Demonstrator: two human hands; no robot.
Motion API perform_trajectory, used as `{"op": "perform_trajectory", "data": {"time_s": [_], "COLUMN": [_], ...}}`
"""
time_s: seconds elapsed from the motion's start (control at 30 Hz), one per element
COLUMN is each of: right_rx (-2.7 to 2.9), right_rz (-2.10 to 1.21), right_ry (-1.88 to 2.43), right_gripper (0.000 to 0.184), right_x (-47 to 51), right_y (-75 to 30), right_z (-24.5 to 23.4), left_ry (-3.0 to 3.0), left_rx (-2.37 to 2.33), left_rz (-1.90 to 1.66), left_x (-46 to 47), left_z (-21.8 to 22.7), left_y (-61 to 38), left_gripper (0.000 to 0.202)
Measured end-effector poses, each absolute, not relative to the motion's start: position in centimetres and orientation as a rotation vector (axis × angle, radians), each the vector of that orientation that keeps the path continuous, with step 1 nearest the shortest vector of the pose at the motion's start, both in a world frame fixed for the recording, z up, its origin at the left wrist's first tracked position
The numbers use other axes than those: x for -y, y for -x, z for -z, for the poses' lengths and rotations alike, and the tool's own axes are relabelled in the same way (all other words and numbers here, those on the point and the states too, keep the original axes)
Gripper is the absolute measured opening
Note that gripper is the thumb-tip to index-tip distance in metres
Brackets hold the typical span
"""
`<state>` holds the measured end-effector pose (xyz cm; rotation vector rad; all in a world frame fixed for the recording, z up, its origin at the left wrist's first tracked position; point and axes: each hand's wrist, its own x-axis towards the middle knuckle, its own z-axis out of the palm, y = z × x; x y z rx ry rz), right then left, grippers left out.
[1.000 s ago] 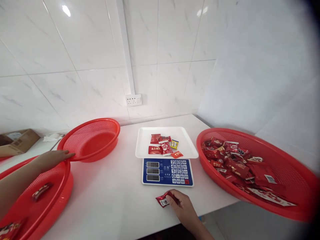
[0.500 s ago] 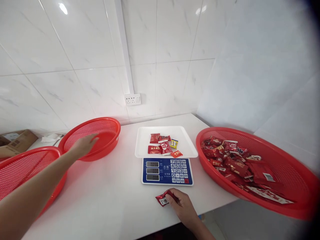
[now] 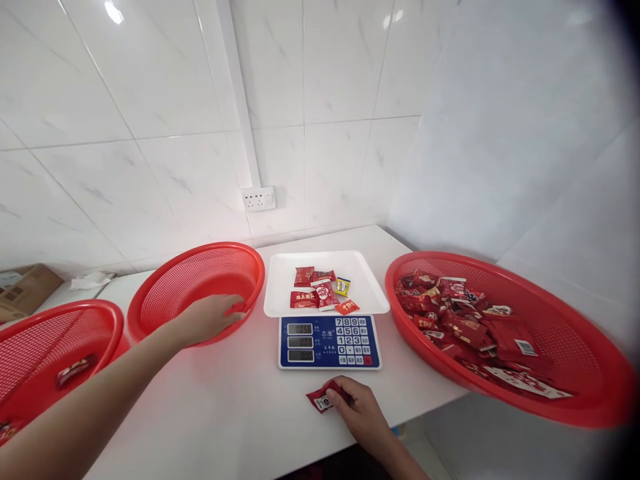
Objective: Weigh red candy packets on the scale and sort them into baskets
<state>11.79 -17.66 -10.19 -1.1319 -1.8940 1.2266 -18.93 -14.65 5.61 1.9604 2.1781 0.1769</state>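
Note:
My left hand [image 3: 215, 317] reaches over the front right rim of the middle red perforated basket [image 3: 150, 283], fingers closed against its side; part of the grip is hidden. In front of the scale, my right hand [image 3: 357, 407] pinches a small red snack packet [image 3: 320, 400] with a white label. The blue-and-white digital scale [image 3: 327, 343] carries a white tray [image 3: 280, 280]. Several small wrapped snacks lie on the tray, mostly red, including a heart-printed packet [image 3: 325, 293] and a yellow one [image 3: 343, 287].
A large red basket [image 3: 590, 340] of red snack packets stands on the right, jutting past the table's edge. Another red basket [image 3: 107, 310] at the left holds a few packets. Behind it is a cardboard box [image 3: 35, 290]. A socket [image 3: 259, 199] is on the tiled wall.
The middle basket has shifted right, closer to the scale, along with my left hand. More of the left basket's inside shows. My right hand keeps its pinch on the packet.

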Motion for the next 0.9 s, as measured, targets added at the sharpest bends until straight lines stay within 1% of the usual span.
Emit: {"op": "perform_trajectory", "data": {"time_s": [0.13, 0.23, 0.33, 0.47, 0.73, 0.8, 0.9], "right_rx": [1.882, 1.872, 1.857, 1.847, 1.882, 1.882, 1.877], "right_rz": [-1.219, -1.183, -1.157, -1.156, -1.204, -1.219, -1.217], "right_ry": [1.135, 1.149, 1.148, 1.145, 1.120, 1.114, 1.110], "right_gripper": [0.031, 0.032, 0.033, 0.033, 0.032, 0.032, 0.032], "right_x": [17.7, 17.7, 17.8, 17.9, 17.7, 17.6, 17.6], "right_y": [-11.7, -11.6, -11.6, -11.6, -11.8, -11.7, -11.6], "right_z": [10.2, 10.4, 10.5, 10.4, 10.0, 9.9, 10.1], "left_ry": [-2.240, -2.366, -2.394, -2.357, -2.219, -2.237, -2.323], "left_rx": [-1.915, -1.699, -1.634, -1.716, -2.218, -2.241, -2.086], "left_rz": [-0.206, -0.205, -0.165, -0.137, -0.129, -0.139, -0.167], "left_x": [12.1, 9.6, 7.7, 7.6, 11.3, 11.1, 9.2], "left_z": [-4.7, -3.7, -2.8, -3.0, -7.2, -7.3, -6.1], "left_y": [14.0, 10.4, 8.2, 8.2, 14.9, 15.3, 13.7], "left_gripper": [0.041, 0.034, 0.032, 0.031, 0.027, 0.028, 0.036]}}
